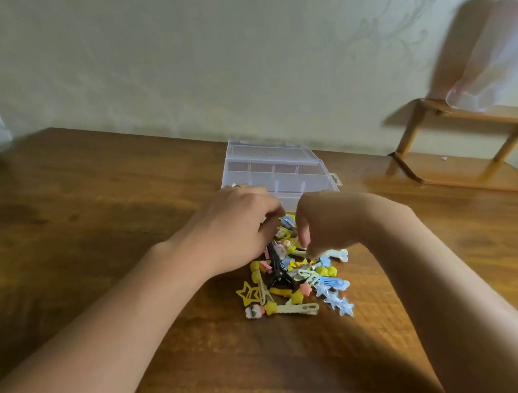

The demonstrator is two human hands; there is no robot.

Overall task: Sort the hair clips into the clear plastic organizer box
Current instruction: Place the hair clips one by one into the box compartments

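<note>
A pile of small hair clips (293, 279) lies on the wooden table (92, 215): yellow stars, blue stars, a black claw clip, cream and pink pieces. Just behind it stands the clear plastic organizer box (280, 169), lid open and tipped back, its compartments showing only the brown table through them. My left hand (232, 228) is on the pile's far left side with its fingers curled down among the clips and the tips hidden. My right hand (325, 224) bends down at the wrist and pinches at a clip on the pile's far right part.
A low wooden two-tier shelf (459, 154) stands on the table at the right, against the pale patterned wall. A blurred clear plastic bag (493, 56) sits on its upper tier. The table runs wide to the left and toward me.
</note>
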